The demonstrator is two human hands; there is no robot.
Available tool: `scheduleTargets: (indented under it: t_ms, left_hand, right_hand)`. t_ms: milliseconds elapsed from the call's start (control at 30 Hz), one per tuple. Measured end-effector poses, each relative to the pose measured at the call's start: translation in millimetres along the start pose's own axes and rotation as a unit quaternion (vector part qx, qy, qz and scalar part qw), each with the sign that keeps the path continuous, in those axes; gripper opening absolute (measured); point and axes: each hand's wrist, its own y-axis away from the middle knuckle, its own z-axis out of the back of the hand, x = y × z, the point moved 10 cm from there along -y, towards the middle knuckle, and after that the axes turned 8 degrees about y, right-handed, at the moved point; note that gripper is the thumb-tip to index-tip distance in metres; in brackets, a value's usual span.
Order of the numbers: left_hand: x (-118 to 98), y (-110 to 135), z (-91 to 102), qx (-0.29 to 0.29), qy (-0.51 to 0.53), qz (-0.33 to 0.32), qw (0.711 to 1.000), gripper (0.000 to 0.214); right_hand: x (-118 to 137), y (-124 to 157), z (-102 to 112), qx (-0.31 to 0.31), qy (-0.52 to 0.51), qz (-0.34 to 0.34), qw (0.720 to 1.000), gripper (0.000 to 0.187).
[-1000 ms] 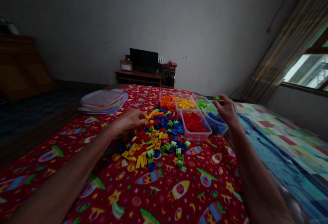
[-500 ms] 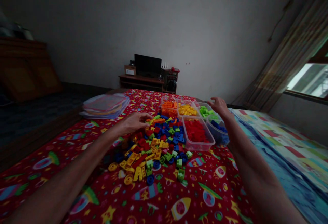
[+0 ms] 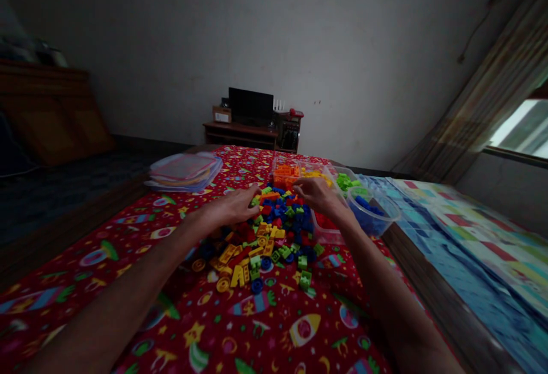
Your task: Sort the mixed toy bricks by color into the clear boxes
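A mixed pile of plastic building blocks (image 3: 263,242) in yellow, red, blue, green and orange lies on the red patterned cloth (image 3: 222,328). My left hand (image 3: 237,205) reaches over the pile's left side, thumb and fingers apart, with nothing visible in it. Above the pile's far right side, my right hand (image 3: 319,194) is bent downward, its fingers curved and apart. It partly covers the clear box of red blocks (image 3: 326,221) and the box of yellow blocks (image 3: 317,174). Just beyond its fingertips is the box of orange blocks (image 3: 286,175).
Green blocks (image 3: 346,181) fill another box, beside a round tub of blue blocks (image 3: 371,214). Stacked clear lids (image 3: 184,173) lie at the far left. A bed with a patchwork cover (image 3: 466,214) stands to the right. A monitor (image 3: 250,107) is by the wall.
My right hand has moved left from beside the green box to over the pile. My left hand has stayed by the pile, its thumb and fingers now farther apart. The round tub has shifted and tilted.
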Motion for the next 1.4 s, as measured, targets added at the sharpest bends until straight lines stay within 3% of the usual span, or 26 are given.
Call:
scheduleTargets:
  t_ms: [100,300,467,733,900,1033,1167,1400]
  left_hand:
    - [0.5,0.9,-2.4,0.004,-0.023,-0.001,1.000,0.051]
    - [15.6,-7.8,-7.3,0.013,-0.013,-0.027,0.999,0.029]
    - [19.8,-8.2,0.3,-0.002,0.005,-0.054,0.999,0.022]
    - [24.3,-8.7,12.6,-0.032,0.020,-0.031,0.999,0.027]
    - [19.5,-7.9,20.5,-0.051,0.026,-0.025,0.998,0.025]
    - [17.1,-8.2,19.0,-0.060,0.037,-0.044,0.997,0.023]
    - [14.1,-9.4,15.5,-0.063,0.043,-0.066,0.995,0.022]
    - [12.3,-8.2,13.1,-0.046,0.043,-0.049,0.997,0.024]
  right_hand:
    - [18.3,-5.2,-20.9,0.047,0.010,0.030,0.998,0.022]
    - [28.1,-26.9,-64.6,0.087,0.100,0.036,0.991,0.022]
    - [35.2,-25.9,-84.1,0.105,0.129,0.032,0.986,0.026]
    - [36.1,-10.5,-75.9,0.158,0.110,0.042,0.980,0.028]
    - [22.0,-0.8,-92.1,0.233,0.142,0.057,0.960,0.035]
    - [15.1,0.1,-98.8,0.221,0.150,0.057,0.962,0.040]
    - [13.6,-2.5,-96.1,0.202,0.140,0.054,0.968,0.034]
    - [17.8,-4.0,-85.9,0.201,0.134,0.072,0.968,0.030]
